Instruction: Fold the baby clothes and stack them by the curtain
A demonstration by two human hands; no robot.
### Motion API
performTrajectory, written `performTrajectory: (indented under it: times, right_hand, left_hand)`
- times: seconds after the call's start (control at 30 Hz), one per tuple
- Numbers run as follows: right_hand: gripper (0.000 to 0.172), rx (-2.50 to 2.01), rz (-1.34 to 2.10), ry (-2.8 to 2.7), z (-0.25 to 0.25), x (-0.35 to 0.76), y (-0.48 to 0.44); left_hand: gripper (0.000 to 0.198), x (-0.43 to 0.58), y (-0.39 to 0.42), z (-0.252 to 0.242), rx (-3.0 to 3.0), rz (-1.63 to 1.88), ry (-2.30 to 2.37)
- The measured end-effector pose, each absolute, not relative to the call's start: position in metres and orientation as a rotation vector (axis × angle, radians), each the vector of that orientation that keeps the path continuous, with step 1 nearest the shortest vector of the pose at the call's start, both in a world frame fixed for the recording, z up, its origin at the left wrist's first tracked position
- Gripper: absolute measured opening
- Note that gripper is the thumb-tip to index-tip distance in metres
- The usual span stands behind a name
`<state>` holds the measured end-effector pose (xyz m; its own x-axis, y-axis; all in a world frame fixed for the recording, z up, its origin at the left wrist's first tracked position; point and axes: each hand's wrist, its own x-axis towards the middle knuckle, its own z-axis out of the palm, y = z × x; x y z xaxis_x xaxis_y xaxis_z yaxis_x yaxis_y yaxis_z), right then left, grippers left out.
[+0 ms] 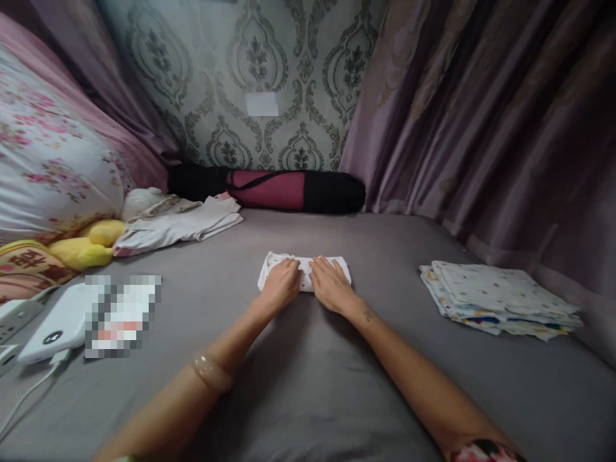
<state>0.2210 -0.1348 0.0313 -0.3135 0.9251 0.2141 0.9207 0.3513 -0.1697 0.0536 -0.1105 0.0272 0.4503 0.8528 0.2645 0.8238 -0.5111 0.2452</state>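
A small white cloth (307, 274) with tiny dark specks lies folded into a compact bundle on the grey sheet in front of me. My left hand (282, 282) grips its left part, fingers curled down over it. On the right part, my right hand (331, 282) is bent over the fabric in the same way. A narrow strip of the cloth shows between the two hands. Both sets of fingertips are partly hidden at the far side of the bundle.
Right of me sits a stack of folded patterned cloths (500, 298). A loose pale garment (180, 224) and yellow plush toy (81, 252) lie left. Nearer are a white power bank (65, 321) with a cable and a blurred-out item (125, 314). A black-and-maroon bag (269, 188) lies along the wall.
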Motion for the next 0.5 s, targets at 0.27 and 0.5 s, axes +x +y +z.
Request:
performTrajectory:
  times: [0.27,0.5]
  right_hand:
    - [0.051,-1.667,0.14,-2.423,0.017,0.211,-0.12]
    - [0.051,-1.662,0.154,-2.383,0.003,0.214,-0.118]
  left_hand:
    - [0.04,0.061,-0.097,0.002,2.539,0.421,1.664]
    - [0.052,0.059,-0.096,-0.002,2.494,0.312,1.71]
